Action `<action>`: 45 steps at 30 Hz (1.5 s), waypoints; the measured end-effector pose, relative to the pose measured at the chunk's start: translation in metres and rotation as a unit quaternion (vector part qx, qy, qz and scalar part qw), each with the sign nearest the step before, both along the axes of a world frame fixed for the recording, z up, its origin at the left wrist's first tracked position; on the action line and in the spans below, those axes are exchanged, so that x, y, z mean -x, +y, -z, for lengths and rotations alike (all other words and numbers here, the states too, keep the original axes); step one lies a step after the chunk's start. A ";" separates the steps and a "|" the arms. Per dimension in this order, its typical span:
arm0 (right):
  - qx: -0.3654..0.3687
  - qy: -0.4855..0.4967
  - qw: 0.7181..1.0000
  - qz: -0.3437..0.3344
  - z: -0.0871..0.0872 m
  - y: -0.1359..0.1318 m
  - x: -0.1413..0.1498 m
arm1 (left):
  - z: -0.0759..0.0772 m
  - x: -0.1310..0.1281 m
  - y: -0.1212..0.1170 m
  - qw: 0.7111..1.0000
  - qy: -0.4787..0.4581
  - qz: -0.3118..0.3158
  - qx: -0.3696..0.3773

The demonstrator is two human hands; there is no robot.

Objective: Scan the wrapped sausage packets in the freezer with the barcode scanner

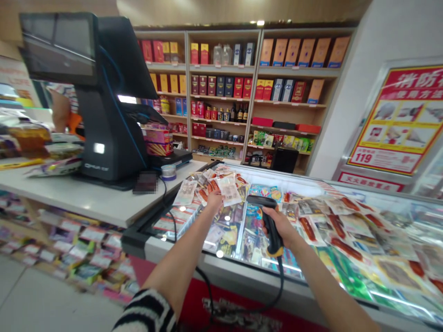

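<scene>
My right hand [278, 226] is wrapped round the handle of a black and yellow barcode scanner [273, 230], its head pointing left. A cable runs down from the grip. At the left end of the glass-topped freezer [221, 258], my left hand [215, 199] grips a clear sausage packet [229, 190] with a whitish label; its fingertips are partly hidden. That packet is at the edge of a pile of similar sausage packets [199, 186] on the glass. To the right of the scanner, many more sausage packs [337, 226] are spread over the freezer top.
A dark point-of-sale terminal [110, 115] stands on the white counter [104, 203] at left, beside a small round tub [169, 172]. The scanner cable [172, 216] crosses the freezer corner. Behind are shelves [221, 69] of boxes and bottles. Another person's arm [61, 110] shows behind the terminal.
</scene>
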State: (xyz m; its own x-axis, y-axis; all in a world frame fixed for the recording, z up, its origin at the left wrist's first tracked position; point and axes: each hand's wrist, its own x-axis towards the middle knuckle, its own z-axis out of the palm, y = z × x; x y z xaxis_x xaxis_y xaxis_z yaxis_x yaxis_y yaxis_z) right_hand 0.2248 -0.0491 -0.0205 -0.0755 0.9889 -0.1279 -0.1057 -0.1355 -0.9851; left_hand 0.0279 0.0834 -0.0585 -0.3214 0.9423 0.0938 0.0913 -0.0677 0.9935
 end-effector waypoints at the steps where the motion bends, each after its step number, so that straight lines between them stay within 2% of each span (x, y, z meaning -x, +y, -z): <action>1: -0.001 0.000 1.000 -0.003 0.000 0.000 0.001 | -0.001 -0.002 0.000 1.000 -0.005 0.016 0.001; 4: -0.004 -0.007 1.000 -0.016 0.000 -0.001 0.004 | -0.002 -0.007 0.002 0.999 -0.020 0.042 -0.002; 14: -0.040 -0.015 0.999 -0.033 0.001 -0.005 0.003 | -0.004 -0.012 0.003 0.996 -0.059 0.057 -0.026; 22: -0.018 -0.014 1.000 -0.013 -0.001 -0.006 -0.008 | -0.005 -0.018 0.010 0.997 -0.054 0.051 -0.033; 31: -0.051 -0.031 0.998 -0.001 0.000 -0.011 -0.004 | -0.011 -0.037 0.013 0.995 -0.054 0.079 -0.037; 35: -0.043 -0.021 0.999 0.023 -0.003 -0.013 -0.008 | -0.013 -0.041 0.012 0.994 -0.054 0.089 -0.019; 39: -0.086 -0.047 0.993 0.065 -0.010 -0.008 -0.022 | -0.013 -0.052 0.010 0.992 -0.057 0.114 0.011; 45: -0.101 -0.056 0.973 0.201 -0.024 0.003 -0.074 | -0.004 -0.102 -0.004 0.980 -0.036 0.187 0.053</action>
